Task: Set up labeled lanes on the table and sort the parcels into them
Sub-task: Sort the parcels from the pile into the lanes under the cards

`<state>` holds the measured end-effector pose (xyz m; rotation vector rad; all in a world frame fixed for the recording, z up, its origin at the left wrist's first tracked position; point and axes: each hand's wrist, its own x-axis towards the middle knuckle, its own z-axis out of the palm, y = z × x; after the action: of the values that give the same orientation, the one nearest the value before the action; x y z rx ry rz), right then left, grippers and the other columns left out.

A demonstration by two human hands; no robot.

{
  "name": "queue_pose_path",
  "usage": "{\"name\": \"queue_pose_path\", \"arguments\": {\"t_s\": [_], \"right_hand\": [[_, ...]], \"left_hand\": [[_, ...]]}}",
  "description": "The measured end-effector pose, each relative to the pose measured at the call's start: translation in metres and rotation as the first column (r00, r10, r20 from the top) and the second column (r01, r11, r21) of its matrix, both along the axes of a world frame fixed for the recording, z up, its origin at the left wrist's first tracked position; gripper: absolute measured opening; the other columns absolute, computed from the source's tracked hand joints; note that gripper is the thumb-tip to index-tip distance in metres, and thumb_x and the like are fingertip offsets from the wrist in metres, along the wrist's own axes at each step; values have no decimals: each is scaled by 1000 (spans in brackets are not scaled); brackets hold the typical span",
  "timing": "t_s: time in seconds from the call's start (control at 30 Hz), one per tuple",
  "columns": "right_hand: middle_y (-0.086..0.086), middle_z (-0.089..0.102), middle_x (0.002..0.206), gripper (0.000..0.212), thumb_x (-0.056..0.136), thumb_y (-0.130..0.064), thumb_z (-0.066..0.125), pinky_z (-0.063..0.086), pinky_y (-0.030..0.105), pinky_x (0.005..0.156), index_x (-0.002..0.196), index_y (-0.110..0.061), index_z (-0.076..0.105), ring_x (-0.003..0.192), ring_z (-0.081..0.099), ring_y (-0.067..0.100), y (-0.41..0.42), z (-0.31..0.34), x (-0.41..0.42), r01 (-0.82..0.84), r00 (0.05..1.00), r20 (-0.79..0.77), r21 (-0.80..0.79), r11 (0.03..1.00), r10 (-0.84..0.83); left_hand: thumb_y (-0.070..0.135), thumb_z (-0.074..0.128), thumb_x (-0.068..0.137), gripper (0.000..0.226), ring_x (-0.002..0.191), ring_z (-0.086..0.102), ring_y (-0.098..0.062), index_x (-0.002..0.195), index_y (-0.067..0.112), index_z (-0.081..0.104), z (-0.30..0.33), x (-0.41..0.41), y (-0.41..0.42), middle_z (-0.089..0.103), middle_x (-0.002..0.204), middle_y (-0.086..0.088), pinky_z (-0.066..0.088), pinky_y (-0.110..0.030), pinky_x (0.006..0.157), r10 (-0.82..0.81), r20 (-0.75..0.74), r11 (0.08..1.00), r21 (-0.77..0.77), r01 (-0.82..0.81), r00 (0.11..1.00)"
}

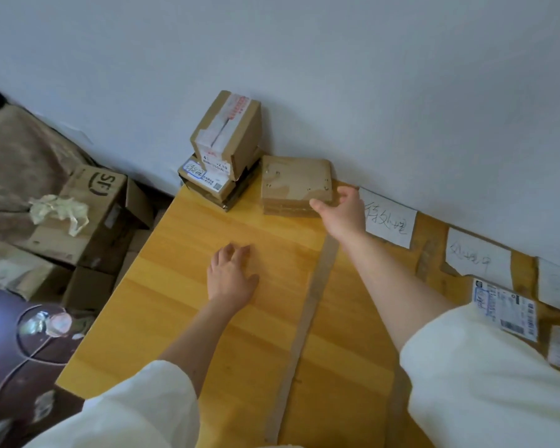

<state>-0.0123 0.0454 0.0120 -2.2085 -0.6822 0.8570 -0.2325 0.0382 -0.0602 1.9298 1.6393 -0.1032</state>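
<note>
We see a flat square brown cardboard parcel [296,185] lying at the far edge of the yellow wooden bench [188,305], against the grey-white wall [337,76]; its top has shiny tape patches and small dots, no label visible. The right hand [343,215] is at its near right corner, thumb touching the front edge, fingers [348,193] loosely curled over the right side; we cannot tell if it actually grips. The left hand [232,278] rests palm down on the bench, fingers spread slightly, holding nothing.

Left of the flat parcel, just beside it, is a stack of brown cardboard boxes [220,163] in the bench corner: the top one tilted, with white printed labels and red-print tape; a lower one has a handwritten white sticker.

A strip of brownish tape [304,321] runs across the bench, near to far, marking a lane edge. Right of it, white paper sheets with handwritten characters [390,223], [477,255] lie along the wall. A brown parcel with a printed shipping label [505,310] sits at right, partly cut off.

On the floor left of the bench: an open cardboard carton with black logo [94,202], with crumpled pale paper [60,211] on it.
</note>
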Motion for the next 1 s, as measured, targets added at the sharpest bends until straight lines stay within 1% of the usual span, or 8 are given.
{"name": "queue_pose_path", "arguments": {"t_s": [0.1, 0.17, 0.3, 0.4, 0.5, 0.6, 0.7, 1.0], "right_hand": [[7, 40, 143, 78, 79, -43, 75, 44, 39, 103, 142, -18, 38, 128, 46, 26, 23, -8, 2, -24, 995, 97, -27, 999, 26], [6, 40, 144, 87, 72, -46, 79, 40, 42, 107, 143, -20, 37, 132, 41, 26, 34, -13, 3, -114, 969, 215, -45, 992, 121], [5, 36, 149, 102, 64, -50, 84, 30, 40, 112, 147, -20, 32, 137, 31, 25, 56, -11, 5, -361, 851, 373, -98, 927, 370], [4, 31, 154, 113, 60, -52, 86, 24, 44, 116, 151, -22, 26, 142, 25, 27, 74, -8, 8, -507, 748, 380, -203, 838, 544], [5, 27, 156, 118, 58, -51, 87, 17, 46, 117, 152, -23, 22, 145, 19, 29, 84, -13, 10, -574, 644, 392, -320, 754, 657], [8, 28, 152, 121, 56, -50, 88, 17, 45, 117, 153, -23, 21, 143, 20, 31, 85, -16, 10, -575, 606, 428, -347, 741, 671], [7, 31, 149, 122, 53, -52, 88, 20, 44, 116, 152, -23, 23, 141, 24, 30, 79, -16, 10, -574, 595, 474, -316, 755, 650], [5, 31, 148, 126, 49, -58, 87, 22, 44, 114, 152, -24, 23, 137, 29, 26, 26, 2, 13, -505, 681, 527, -163, 847, 508]], "left_hand": [[40, 69, 81, 73, 141, 19, -26, 144, 35, 34, -7, -6, 2, 21, 155, 0, 23, -39, 114, -2, -10, 1000, 17, 2, 1000], [41, 71, 79, 75, 141, 18, -25, 144, 36, 33, -11, -7, 2, 19, 155, 2, 22, -39, 115, -5, -17, 1000, 31, 6, 1000], [39, 72, 78, 76, 141, 18, -25, 144, 38, 34, -13, -5, 2, 18, 155, 2, 23, -40, 114, 13, -18, 999, 46, -12, 1000], [37, 73, 77, 76, 140, 18, -25, 143, 39, 36, -13, -3, 2, 19, 154, 1, 24, -41, 114, 27, -12, 998, 56, -26, 1000], [35, 74, 76, 75, 139, 20, -25, 142, 40, 38, -13, -3, 2, 21, 152, 2, 22, -40, 114, 40, 0, 997, 68, -40, 999], [37, 76, 74, 76, 138, 21, -23, 140, 42, 39, -13, -4, 4, 23, 150, 4, 22, -40, 113, 50, 4, 996, 70, -50, 999], [40, 78, 71, 77, 136, 22, -22, 138, 44, 42, -14, -7, 7, 25, 149, 5, 23, -39, 112, 53, 6, 996, 72, -53, 999], [41, 78, 71, 74, 136, 24, -23, 137, 44, 44, -9, -8, 7, 28, 148, 5, 25, -40, 112, 51, 13, 997, 52, -52, 999]]}}
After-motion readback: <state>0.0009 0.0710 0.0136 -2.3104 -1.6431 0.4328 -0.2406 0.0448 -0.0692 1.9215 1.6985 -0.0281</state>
